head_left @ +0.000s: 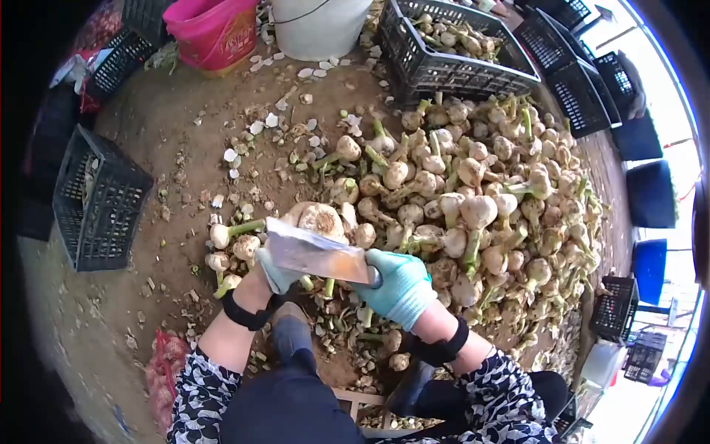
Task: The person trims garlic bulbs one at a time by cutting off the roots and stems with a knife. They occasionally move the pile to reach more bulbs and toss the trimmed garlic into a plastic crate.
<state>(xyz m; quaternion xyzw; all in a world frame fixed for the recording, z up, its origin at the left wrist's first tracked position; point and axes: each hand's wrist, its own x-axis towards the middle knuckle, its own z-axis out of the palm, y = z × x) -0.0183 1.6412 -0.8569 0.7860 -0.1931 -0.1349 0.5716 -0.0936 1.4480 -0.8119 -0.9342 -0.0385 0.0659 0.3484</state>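
My right hand [399, 287], in a pale teal glove, is closed around the handle of a cleaver [316, 255]. Its broad, stained blade points left, crossing in front of my left hand [277, 274]. That hand, gloved too, curls under a large garlic bulb [322, 220] whose brown root end faces up; the blade hides most of its fingers. Smaller garlic bulbs with green stems [220, 235] lie on the ground just left of the blade. To the right spreads a big heap of pale, soil-stained garlic bulbs [481, 211].
A black crate [458, 70] part-filled with bulbs stands behind the heap. A pink bucket [211, 33] and a white bucket [322, 26] are at the back. Another black crate [103, 200] sits left. A red mesh bag [166, 370] lies near my left leg. Trimmings litter the dirt floor.
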